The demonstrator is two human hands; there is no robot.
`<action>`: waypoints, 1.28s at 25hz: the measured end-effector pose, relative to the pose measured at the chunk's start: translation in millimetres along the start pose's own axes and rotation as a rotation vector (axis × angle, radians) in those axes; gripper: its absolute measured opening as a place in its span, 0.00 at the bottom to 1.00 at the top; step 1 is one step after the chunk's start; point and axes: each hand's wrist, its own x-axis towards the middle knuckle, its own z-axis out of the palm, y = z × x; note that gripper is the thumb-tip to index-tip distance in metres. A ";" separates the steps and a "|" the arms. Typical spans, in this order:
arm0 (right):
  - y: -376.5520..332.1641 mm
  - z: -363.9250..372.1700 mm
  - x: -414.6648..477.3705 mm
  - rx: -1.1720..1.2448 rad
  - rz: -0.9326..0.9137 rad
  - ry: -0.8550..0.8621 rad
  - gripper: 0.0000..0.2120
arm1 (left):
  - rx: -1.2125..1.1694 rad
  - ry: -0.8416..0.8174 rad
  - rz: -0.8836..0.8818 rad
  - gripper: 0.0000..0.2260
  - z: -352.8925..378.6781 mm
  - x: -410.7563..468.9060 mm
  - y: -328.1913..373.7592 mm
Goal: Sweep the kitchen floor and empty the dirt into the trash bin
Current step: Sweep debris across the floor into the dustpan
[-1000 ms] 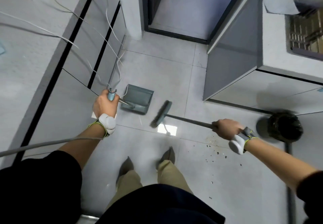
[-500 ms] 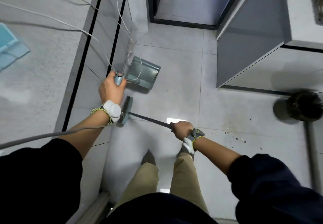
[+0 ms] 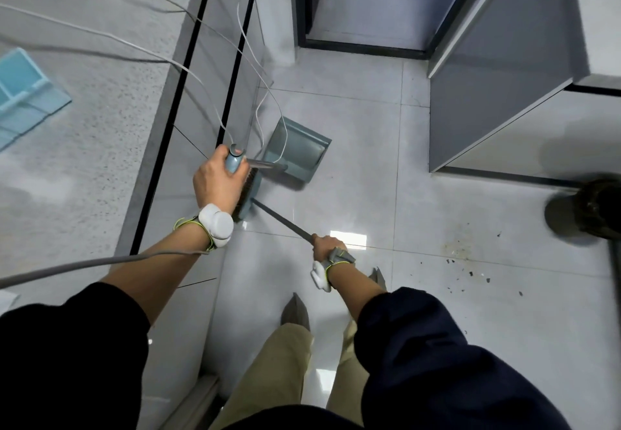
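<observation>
Sweeping with both hands occupied: the left hand (image 3: 215,182) is closed around the blue grip of the dustpan handle (image 3: 235,161), and the right hand (image 3: 324,245) is closed around the dark broom handle (image 3: 282,219). The dustpan (image 3: 297,152) sits on the floor (image 3: 353,134) ahead of the person, just beside the cabinet fronts (image 3: 201,134) on the left, its thin metal stem running back to the raised grip. This long handle lets the pan be steadied from a standing posture. The broom head (image 3: 247,194) lies low beside the left wrist, close to the cabinet base and near the pan, though its bristles are partly hidden by the hand. Holding the broom stick well down its length probably gives short, controlled strokes along the cabinet edge.

The dirt (image 3: 470,271), dark specks with a faint yellowish stain, lies scattered on the tiles to the person's right, well apart from both broom and pan, so most of the sweeping appears yet to be done. A dark round object (image 3: 594,208) at the right edge, blurred, is likely the trash bin.

The floor is pale grey glossy tile with thin grout lines and a bright light reflection near the right hand. A speckled grey tabletop (image 3: 84,120) runs along the left, carrying a light-blue tray (image 3: 23,97) and white cables (image 3: 215,36) that trail over its edge. A grey cabinet block (image 3: 497,70) stands at right, with a dark-framed doorway (image 3: 366,45) beyond.
</observation>
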 end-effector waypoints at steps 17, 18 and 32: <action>74.6 -47.5 -75.0 -0.147 -0.009 0.074 0.14 | -0.036 0.015 -0.061 0.12 -0.9 -8.3 5.9; 56.4 -46.9 -67.4 -0.147 -0.043 0.053 0.15 | -0.028 0.015 -0.064 0.11 0.3 -9.6 4.1; 95.2 1.9 -76.9 -0.280 -0.087 -0.129 0.23 | 0.006 -0.038 -0.044 0.12 -3.8 -24.1 -15.8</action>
